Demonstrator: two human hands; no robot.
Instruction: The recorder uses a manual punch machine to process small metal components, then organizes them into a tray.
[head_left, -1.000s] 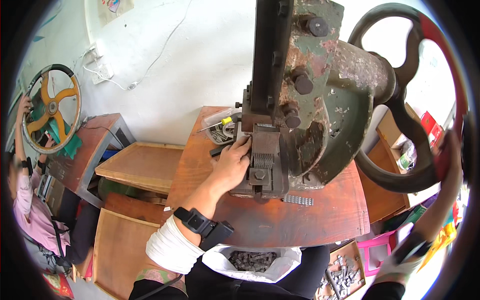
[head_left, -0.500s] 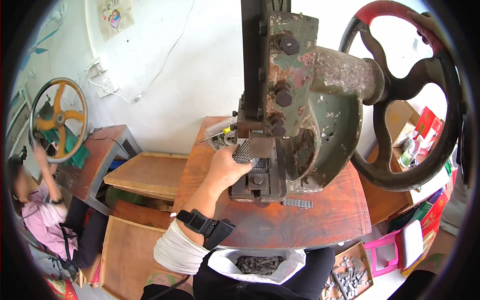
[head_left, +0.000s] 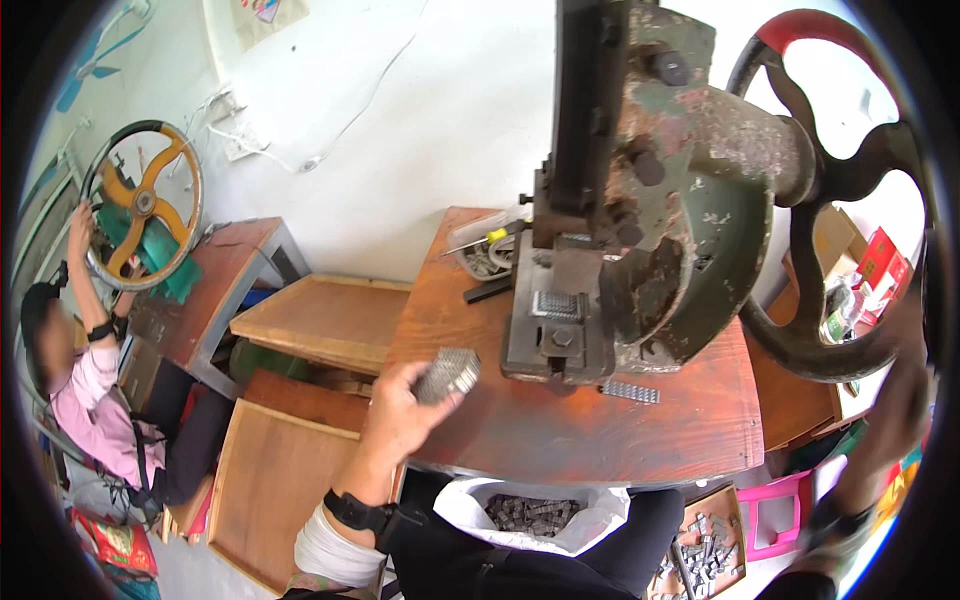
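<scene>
My left hand (head_left: 392,418) is closed around a stack of small ridged metal strips (head_left: 448,375), held over the left front of the wooden table. To its right, a hand press (head_left: 650,170) stands on the table, with another ridged metal strip (head_left: 560,304) lying on its die block (head_left: 557,342). One more ridged strip (head_left: 632,392) rests on the tabletop before the press. My right hand (head_left: 905,385) is off at the right edge, beside the lower rim of the press's handwheel (head_left: 815,190). Motion smears its fingers.
A white bag (head_left: 455,510) of small metal pieces sits in my lap. A wooden tray (head_left: 735,510) of loose pieces stands by a pink stool (head_left: 785,515). Behind the die lies a yellow-handled screwdriver (head_left: 495,236). At left, a co-worker (head_left: 105,400) grips another handwheel (head_left: 143,205).
My left hand has drawn back from the die toward the table's front left, bringing the strips. My right hand has left the wheel's upper rim and dropped. The view has shifted.
</scene>
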